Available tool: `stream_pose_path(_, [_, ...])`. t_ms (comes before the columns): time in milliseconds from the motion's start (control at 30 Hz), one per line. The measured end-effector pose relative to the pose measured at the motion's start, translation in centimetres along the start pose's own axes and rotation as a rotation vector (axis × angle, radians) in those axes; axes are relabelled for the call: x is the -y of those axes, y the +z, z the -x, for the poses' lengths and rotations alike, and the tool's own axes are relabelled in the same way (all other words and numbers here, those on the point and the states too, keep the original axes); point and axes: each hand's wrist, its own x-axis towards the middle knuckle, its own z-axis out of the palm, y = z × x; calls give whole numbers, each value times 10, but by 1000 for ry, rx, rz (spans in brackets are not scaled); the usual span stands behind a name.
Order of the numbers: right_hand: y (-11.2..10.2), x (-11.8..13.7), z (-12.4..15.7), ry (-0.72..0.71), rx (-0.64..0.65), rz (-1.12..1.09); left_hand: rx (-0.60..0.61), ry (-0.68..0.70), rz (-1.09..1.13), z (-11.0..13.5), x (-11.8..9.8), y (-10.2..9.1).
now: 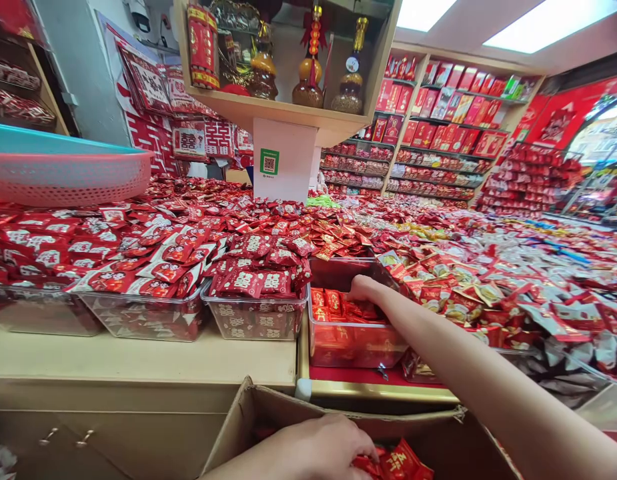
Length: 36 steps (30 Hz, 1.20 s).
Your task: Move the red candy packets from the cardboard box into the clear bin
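A clear plastic bin (pixel 358 343) at the counter's front edge is partly filled with rows of small red packets (pixel 333 300) with gold print. My right hand (pixel 365 290) reaches into it from the right, its fingers bent down on the packets; the fingertips are hidden. Below, an open cardboard box (pixel 253 407) stands against the counter with more red packets (pixel 401 463) of the same look inside. In that box is my left hand (pixel 321 447), back up, its fingers curled round some of those packets and partly out of view.
To the left stand several clear bins of wrapped sweets, the nearest a bin of dark red packets (pixel 258 313). Heaps of packets (pixel 463 293) spread to the right. A pink basket (pixel 88 183) sits at left; a shelf unit (pixel 283 110) with bottles overhangs the middle.
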Motion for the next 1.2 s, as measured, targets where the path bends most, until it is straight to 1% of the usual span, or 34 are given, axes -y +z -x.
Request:
stream_pose_path(167, [3, 10, -23, 28, 63, 92, 3, 11, 6, -2, 4, 3])
stream_pose_path(333, [3, 5, -27, 40, 93, 174, -3, 29, 7, -2, 6, 3])
stream_pose_path(433, [1, 1, -29, 49, 96, 226, 2, 115, 93, -2, 6, 1])
stream_pose_path(467, [0, 1, -30, 54, 93, 244, -22, 139, 146, -2, 5, 0])
stream_pose_path(500, [-1, 1, -32, 58, 85, 261, -71, 147, 206, -2, 3, -1])
stream_pose_path(533, [-4, 3, -34, 60, 71, 278, -150, 140, 266, -2, 1, -3])
stream_pose_path(600, [-10, 12, -35, 45, 20, 300, -384, 93, 383, -3, -2, -8])
stream_pose_path(667, [-21, 29, -31, -9, -53, 303, -618, 60, 511, -4, -3, -13])
stream_pose_path(700, [-28, 40, -24, -45, -89, 300, -702, 54, 578, -5, -2, -16])
stream_pose_path(733, [-35, 51, -14, -97, -130, 287, -758, 51, 648, -6, -1, -18])
stream_pose_path(767, [-41, 61, -1, -169, -169, 264, -787, 50, 723, -6, 0, -20])
stream_pose_path(800, [-48, 69, 16, -245, -203, 233, -791, 52, 801, -6, 1, -22])
stream_pose_path(833, [-53, 75, 36, -356, -246, 178, -784, 57, 881, -6, 1, -23])
stream_pose_path(867, [-56, 78, 59, -453, -250, 123, -775, 65, 957, -6, 1, -24])
stream_pose_path(900, [-56, 77, 81, -496, -240, 73, -771, 74, 1023, -6, 1, -25])
stream_pose_path(933, [-54, 72, 104, -496, -210, 38, -771, 82, 1073, -6, 0, -25])
stream_pose_path(967, [-48, 65, 124, -450, -186, -2, -775, 85, 1102, -6, -2, -26])
stream_pose_path(1000, [-40, 55, 141, -366, -165, -67, -780, 84, 1111, -5, -3, -25])
stream_pose_path(1067, [-18, 34, 165, -201, -94, -291, -772, 73, 1077, -6, -5, -24])
stream_pose_path(1133, [5, 17, 174, -76, 6, -565, -734, 68, 1011, -9, -6, -20])
stream_pose_path(1200, [21, 8, 175, 0, 88, -786, -696, 79, 954, -11, -7, -16])
